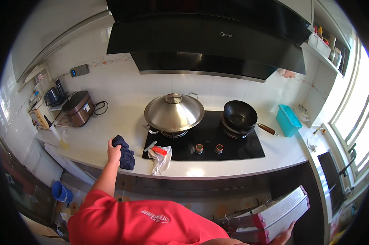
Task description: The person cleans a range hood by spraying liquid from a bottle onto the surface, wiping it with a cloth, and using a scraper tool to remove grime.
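Around the work, a white tiled wall [125, 83], a bright window [349, 118] along the right and a broad black range hood [217, 49] jutting out overhead. Below, a long white table [229, 168], running left to right, front edge toward the body. Set into the table, a black hob [200, 136]: on the left burner a wide pan with a domed steel lid [174, 116], on the right a black wok [238, 116], wooden handle pointing toward a teal tub [289, 121]. Far left, a brown rice cooker [78, 110].

Lower right, nearer than the table's front edge, a pale boxy object [283, 212] with maroon edges, long axis slanting away and to the right; grasped along the lower edge by the right hand [283, 237], partly hidden. Well to the left, at the table's front edge, a crumpled navy cloth [125, 155], bunched in the closed left hand [114, 152]; cannot tell if lifted or lying. Just right of the navy cloth, across the hob's near left corner, a white cloth [162, 164], untouched, under a red-handled scraper [158, 150], head pointing left and away. Nearer to both: the left hand.
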Motion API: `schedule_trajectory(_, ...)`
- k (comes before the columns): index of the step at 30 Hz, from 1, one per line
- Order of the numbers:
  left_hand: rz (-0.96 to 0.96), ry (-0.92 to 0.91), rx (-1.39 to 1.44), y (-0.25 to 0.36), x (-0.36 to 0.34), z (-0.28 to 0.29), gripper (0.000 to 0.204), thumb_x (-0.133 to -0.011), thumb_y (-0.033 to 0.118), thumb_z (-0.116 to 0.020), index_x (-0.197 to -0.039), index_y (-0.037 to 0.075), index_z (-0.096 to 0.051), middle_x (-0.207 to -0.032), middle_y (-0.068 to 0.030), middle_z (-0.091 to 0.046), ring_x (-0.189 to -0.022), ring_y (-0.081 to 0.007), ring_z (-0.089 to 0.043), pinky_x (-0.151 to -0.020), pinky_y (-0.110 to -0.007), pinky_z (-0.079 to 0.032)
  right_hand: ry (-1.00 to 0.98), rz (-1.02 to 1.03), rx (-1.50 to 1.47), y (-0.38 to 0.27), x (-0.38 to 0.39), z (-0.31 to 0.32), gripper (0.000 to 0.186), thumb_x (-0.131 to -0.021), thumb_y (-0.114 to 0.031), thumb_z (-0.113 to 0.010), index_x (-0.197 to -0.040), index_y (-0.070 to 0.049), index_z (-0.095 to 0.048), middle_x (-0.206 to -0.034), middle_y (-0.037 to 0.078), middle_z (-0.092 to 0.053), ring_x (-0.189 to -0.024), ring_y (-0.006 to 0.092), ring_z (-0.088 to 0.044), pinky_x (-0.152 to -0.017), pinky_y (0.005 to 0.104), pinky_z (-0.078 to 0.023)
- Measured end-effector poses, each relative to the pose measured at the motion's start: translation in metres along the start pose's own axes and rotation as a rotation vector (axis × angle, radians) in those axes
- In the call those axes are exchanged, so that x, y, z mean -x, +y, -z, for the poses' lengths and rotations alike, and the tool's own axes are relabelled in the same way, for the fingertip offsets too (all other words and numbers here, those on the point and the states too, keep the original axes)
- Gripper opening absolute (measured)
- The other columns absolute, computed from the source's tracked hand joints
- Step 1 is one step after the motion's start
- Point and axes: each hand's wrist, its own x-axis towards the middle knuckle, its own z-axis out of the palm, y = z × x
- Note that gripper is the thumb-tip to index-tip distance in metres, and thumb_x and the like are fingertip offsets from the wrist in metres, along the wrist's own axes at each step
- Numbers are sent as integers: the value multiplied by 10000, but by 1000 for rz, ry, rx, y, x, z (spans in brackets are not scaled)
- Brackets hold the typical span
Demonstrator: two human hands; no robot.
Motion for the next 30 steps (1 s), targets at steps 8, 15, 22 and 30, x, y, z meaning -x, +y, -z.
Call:
schedule_trajectory(8,-37,113,-175,-14,-40,-2,477,-723,-25,-513,-1190,69,-501,-1127,-140,-575,-1075,-300,-545,-942,-368,-412,405,60,1007,-21,40,-6,718,-857,-621,-462,-1219,-7,-555,-1301,215,-495,-1196,340,-478,-1028,567,-286)
schedule_trajectory(15,21,154,-134,-79,-79,-12,479,-731,-31,-522,-1201,57,-489,-1124,-167,-566,-1060,-319,-548,-940,-387,-418,368,741,1558,-124,35,-85,565,-968,-373,-467,-1337,51,-418,-1372,213,-440,-1201,337,-491,-1010,401,-386)
schedule_trajectory(22,157,128,79,-59,-82,-7,511,-756,-39,-512,-1250,77,-462,-1171,-132,-522,-1082,-272,-526,-960,-372,-408,-75,1627,1287,-172,86,-455,504,-970,-94,-441,-1456,-140,-313,-1281,171,-545,-979,302,-607,-826,401,-506)
schedule_trajectory(30,-11,233,140,-62,-64,53,520,-760,10,-508,-1273,67,-456,-1211,-110,-512,-1091,-268,-515,-971,-359,-396,17,2115,1360,-219,118,-724,913,-782,44,-533,-1493,-345,-113,-778,89,-632,-746,240,-634,-738,376,-501)
